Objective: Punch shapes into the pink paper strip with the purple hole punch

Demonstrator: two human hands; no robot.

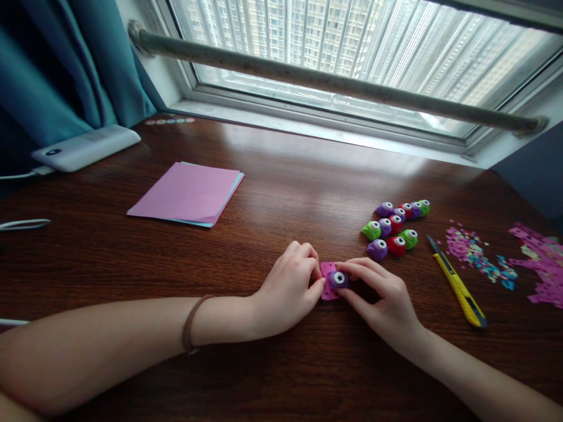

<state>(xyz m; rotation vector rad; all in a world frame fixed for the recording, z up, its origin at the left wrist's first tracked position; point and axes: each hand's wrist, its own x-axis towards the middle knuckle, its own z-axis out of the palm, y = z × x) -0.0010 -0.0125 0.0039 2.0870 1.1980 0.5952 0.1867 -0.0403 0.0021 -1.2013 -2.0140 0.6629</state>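
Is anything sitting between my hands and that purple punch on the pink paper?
Nothing visible does. The left hand pinches the pink paper strip and the right hand already grips the purple punch clamped on it. The other punches lie apart, behind.

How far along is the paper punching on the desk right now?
Done: confetti and punched pink scraps lie at the right. In hand: the left hand steadies a small pink paper piece while the right hand holds a purple star punch on it. Left: the stack of colored sheets looks uncut.
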